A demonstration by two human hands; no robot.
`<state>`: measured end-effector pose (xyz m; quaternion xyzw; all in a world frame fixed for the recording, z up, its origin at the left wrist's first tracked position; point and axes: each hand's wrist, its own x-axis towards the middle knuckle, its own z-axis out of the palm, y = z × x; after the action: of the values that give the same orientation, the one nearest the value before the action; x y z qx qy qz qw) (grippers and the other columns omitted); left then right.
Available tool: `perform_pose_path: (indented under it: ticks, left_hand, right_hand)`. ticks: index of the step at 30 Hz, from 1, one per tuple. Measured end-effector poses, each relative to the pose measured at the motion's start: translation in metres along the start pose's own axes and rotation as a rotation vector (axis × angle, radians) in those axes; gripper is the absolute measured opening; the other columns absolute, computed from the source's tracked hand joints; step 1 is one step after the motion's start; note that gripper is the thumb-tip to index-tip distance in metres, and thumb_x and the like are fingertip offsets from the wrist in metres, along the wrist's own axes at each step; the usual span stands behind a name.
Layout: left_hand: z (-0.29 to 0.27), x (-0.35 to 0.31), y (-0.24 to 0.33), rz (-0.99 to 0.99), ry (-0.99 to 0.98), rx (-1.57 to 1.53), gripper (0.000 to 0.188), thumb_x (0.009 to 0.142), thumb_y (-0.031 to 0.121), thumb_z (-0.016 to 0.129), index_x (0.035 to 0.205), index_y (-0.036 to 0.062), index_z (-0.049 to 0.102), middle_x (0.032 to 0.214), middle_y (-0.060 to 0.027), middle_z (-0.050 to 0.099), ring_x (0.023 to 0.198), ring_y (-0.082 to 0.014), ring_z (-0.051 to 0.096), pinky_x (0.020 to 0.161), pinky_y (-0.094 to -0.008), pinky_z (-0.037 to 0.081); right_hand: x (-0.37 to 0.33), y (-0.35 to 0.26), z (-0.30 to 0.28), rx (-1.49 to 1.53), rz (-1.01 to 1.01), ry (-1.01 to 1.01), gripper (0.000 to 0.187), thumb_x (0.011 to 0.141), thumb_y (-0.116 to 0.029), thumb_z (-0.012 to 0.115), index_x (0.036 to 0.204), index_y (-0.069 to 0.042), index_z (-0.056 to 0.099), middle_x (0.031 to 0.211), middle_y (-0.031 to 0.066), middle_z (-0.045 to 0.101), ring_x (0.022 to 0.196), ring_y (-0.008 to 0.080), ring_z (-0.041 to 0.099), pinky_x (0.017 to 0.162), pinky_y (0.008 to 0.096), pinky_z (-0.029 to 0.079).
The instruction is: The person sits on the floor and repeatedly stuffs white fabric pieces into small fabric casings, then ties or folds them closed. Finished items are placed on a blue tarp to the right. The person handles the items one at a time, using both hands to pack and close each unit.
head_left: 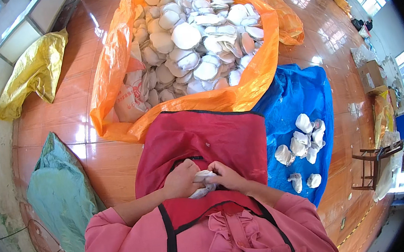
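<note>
Over the red apron point(203, 136) on my lap, my left hand point(182, 180) and my right hand point(226, 176) are close together. Both are closed on a crumpled white cloth-like piece point(202, 189), pinched between their fingers; the hands cover part of it. In front of my lap stands a large open orange sack point(137, 129), filled with a heap of rounded white pads point(186, 36). To my right, several bunched white bundles point(301, 143) lie on a blue plastic sheet point(284, 96).
A green sack point(59, 194) lies on the tiled floor point(112, 172) to my left, with a yellow sack point(37, 75) farther off. At the right are a wooden stool point(375, 160) and a cardboard box point(372, 76) near the wall.
</note>
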<state>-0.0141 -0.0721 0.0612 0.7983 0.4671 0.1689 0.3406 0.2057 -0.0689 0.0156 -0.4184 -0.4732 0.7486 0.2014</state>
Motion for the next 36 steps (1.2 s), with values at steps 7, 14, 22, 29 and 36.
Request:
perform_pose_path:
  ticks: [7, 14, 22, 29, 36]
  left_hand:
    - [0.006, -0.003, -0.003, 0.074, -0.010, 0.012, 0.039, 0.068, 0.032, 0.078, 0.092, 0.0066, 0.061, 0.092, -0.0119, 0.054, 0.091, -0.0292, 0.057, 0.077, -0.0402, 0.050]
    - [0.002, 0.002, 0.000, 0.161, -0.056, 0.082, 0.041, 0.067, 0.030, 0.079, 0.094, 0.0056, 0.059, 0.092, -0.0117, 0.054, 0.091, -0.0300, 0.057, 0.077, -0.0389, 0.049]
    - [0.008, 0.000, -0.011, 0.067, -0.166, -0.021, 0.041, 0.070, 0.028, 0.078, 0.099, 0.0055, 0.059, 0.098, -0.0129, 0.055, 0.095, -0.0317, 0.057, 0.079, -0.0409, 0.048]
    - [-0.013, 0.013, -0.012, 0.048, -0.364, -0.172, 0.045, 0.071, 0.022, 0.075, 0.109, 0.0028, 0.057, 0.105, -0.0178, 0.056, 0.102, -0.0358, 0.054, 0.088, -0.0408, 0.045]
    - [0.007, 0.010, -0.014, 0.064, -0.252, 0.086, 0.043, 0.068, 0.024, 0.076, 0.099, 0.0023, 0.057, 0.096, -0.0160, 0.054, 0.092, -0.0343, 0.055, 0.081, -0.0427, 0.047]
  right_hand:
    - [-0.007, -0.017, -0.020, 0.166, 0.158, -0.180, 0.026, 0.090, -0.016, 0.066, 0.108, -0.006, 0.052, 0.094, -0.0003, 0.054, 0.084, 0.0081, 0.052, 0.073, 0.0235, 0.045]
    - [-0.008, -0.012, -0.025, -0.096, 0.090, -0.182, 0.025, 0.084, -0.014, 0.070, 0.101, -0.005, 0.055, 0.094, 0.0034, 0.056, 0.084, 0.0096, 0.053, 0.073, 0.0251, 0.046]
    - [-0.006, 0.009, -0.009, -0.515, -0.412, 0.003, 0.022, 0.079, -0.009, 0.069, 0.089, -0.007, 0.049, 0.088, 0.0046, 0.048, 0.073, 0.0135, 0.046, 0.064, 0.0286, 0.041]
    - [-0.001, 0.033, 0.006, -0.556, -0.607, 0.242, 0.024, 0.073, -0.005, 0.067, 0.085, -0.006, 0.047, 0.081, 0.0102, 0.047, 0.070, 0.0247, 0.049, 0.061, 0.0332, 0.043]
    - [-0.001, 0.028, 0.005, -0.432, -0.450, 0.326, 0.018, 0.077, -0.008, 0.066, 0.085, -0.005, 0.050, 0.080, 0.0065, 0.048, 0.071, 0.0177, 0.049, 0.063, 0.0287, 0.042]
